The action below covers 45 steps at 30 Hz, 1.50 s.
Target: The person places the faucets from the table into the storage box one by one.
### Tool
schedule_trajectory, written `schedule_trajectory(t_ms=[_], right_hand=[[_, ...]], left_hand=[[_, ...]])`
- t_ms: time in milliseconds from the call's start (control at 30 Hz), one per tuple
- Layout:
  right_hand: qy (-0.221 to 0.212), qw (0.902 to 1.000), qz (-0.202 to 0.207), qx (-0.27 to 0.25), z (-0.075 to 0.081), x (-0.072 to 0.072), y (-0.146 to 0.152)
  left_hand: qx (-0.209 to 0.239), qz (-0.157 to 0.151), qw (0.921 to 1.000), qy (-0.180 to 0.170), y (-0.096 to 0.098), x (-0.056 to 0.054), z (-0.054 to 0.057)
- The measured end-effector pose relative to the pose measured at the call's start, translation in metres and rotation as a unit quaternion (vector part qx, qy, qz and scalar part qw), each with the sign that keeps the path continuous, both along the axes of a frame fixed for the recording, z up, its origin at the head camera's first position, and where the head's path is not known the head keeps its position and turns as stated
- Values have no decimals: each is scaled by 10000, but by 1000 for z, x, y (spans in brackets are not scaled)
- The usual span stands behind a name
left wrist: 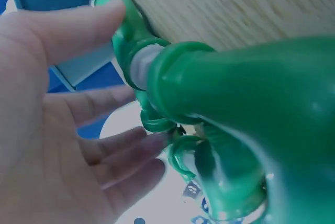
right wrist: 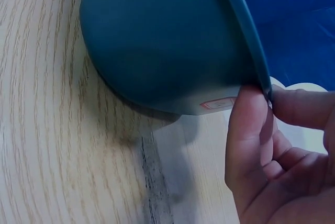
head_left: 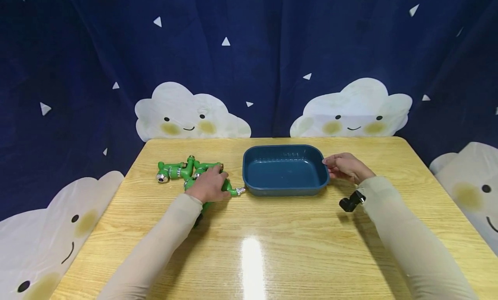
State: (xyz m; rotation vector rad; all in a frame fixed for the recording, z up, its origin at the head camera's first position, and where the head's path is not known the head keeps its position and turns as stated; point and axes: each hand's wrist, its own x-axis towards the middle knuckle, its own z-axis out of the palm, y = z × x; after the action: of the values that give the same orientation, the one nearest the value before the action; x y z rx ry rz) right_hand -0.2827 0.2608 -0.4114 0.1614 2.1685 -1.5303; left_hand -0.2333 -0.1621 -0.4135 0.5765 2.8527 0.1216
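Note:
My left hand (head_left: 210, 184) reaches over a group of green taps (head_left: 173, 170) with silver fittings, at the left of the table. In the left wrist view its thumb overlaps the end of one green tap (left wrist: 251, 80), while the other fingers spread out loosely behind it. The silver spout tip (head_left: 240, 190) of a tap points toward a dark blue plastic basin (head_left: 285, 192). At the basin's right end, my right hand (head_left: 346, 167) pinches the rim between thumb and fingers. From the right wrist camera, the basin's outer wall (right wrist: 162, 41) shows a small red-edged label (right wrist: 217, 103).
The wooden table (head_left: 303, 244) carries the taps and the basin. A black wrist device (head_left: 352, 201) hangs under the right sleeve. Behind the table's far edge hangs a dark blue curtain (head_left: 264, 53) with white clouds and triangles.

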Motion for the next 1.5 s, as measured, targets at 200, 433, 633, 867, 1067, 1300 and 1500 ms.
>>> schedule_trajectory(t_ms=[200, 433, 633, 867, 1067, 1300, 1500], right_hand=[[14, 10000, 0, -58, 2, 0, 1], [-60, 10000, -68, 13, 2, -1, 1], [-10, 10000, -39, -20, 2, -2, -1], [-45, 9999, -98, -35, 3, -1, -2], [-55, 9999, -135, -83, 4, 0, -2], [-101, 9999, -91, -1, 2, -1, -1], [-21, 10000, -60, 15, 0, 0, 2]], left_hand=[[76, -929, 9955, 178, -2, -5, -5], [172, -986, 9946, 258, 3, -10, -11], [103, -668, 9977, 31, 6, -10, -8], [-340, -1186, 9916, -389, -3, -6, 2], [-468, -1234, 9911, -183, -4, -6, 2], [-155, -1358, 9905, 123, -6, -12, -5], [101, -1530, 9882, 59, -7, -12, -8]])
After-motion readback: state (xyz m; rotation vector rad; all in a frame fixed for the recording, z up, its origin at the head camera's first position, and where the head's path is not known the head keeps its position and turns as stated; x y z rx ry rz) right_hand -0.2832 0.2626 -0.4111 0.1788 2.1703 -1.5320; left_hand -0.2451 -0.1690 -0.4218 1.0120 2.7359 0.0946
